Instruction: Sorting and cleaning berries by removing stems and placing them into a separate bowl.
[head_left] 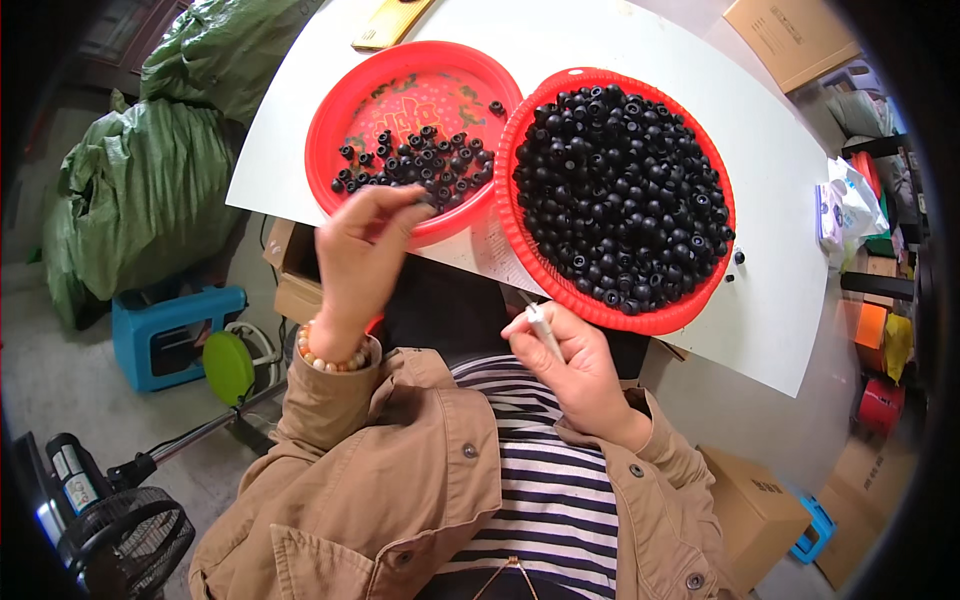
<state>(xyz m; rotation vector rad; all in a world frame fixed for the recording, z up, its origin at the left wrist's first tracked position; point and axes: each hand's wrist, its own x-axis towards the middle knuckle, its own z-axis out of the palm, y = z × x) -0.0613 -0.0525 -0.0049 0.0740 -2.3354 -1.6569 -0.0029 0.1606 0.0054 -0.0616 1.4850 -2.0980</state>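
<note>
My left hand [365, 240], with a beaded bracelet at the wrist, is above the near rim of a shallow red tray [330, 120]. Its thumb and fingers are pinched together; whatever is between the tips is too small to make out. Small round black parts [425, 160] with holes lie in the near half of that tray. In front of my body, my right hand [575, 365] grips a slim white-handled tool [543, 330] with a thin metal tip pointing up and left. Just beyond it stands a red basket [515, 235], heaped with more black parts [625, 190].
Both containers rest on a white table [770, 330]. A few loose black parts [739, 257] lie right of the basket. Green sacks [140, 190], a blue stool [165, 340] and a fan [130, 535] are at left. Cardboard boxes [755, 515] stand at right.
</note>
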